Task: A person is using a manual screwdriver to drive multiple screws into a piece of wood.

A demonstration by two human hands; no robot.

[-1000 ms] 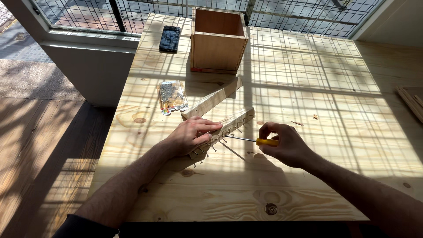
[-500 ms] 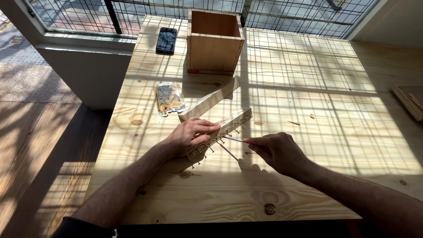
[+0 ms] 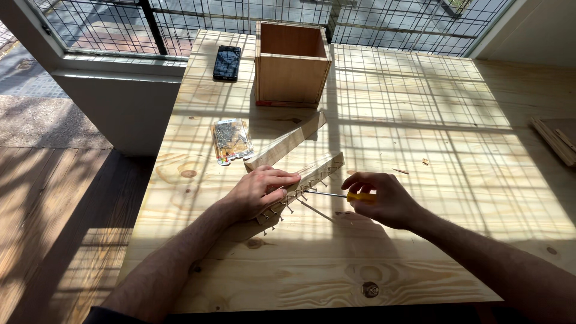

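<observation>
Head view: left hand (image 3: 259, 193) pressed flat on long pale wooden strip studded with row of small metal hooks (image 3: 312, 180), strip lying diagonal at centre of pale pine tabletop (image 3: 420, 120). Right hand (image 3: 384, 198) closed around yellow-handled screwdriver (image 3: 336, 195), shaft pointing left, tip at strip's hook edge. Second plain wooden strip (image 3: 287, 143) just beyond. Clear packet of small hardware (image 3: 231, 139) left of it. Open wooden box (image 3: 292, 63) far centre, black phone (image 3: 227, 62) to its left.
</observation>
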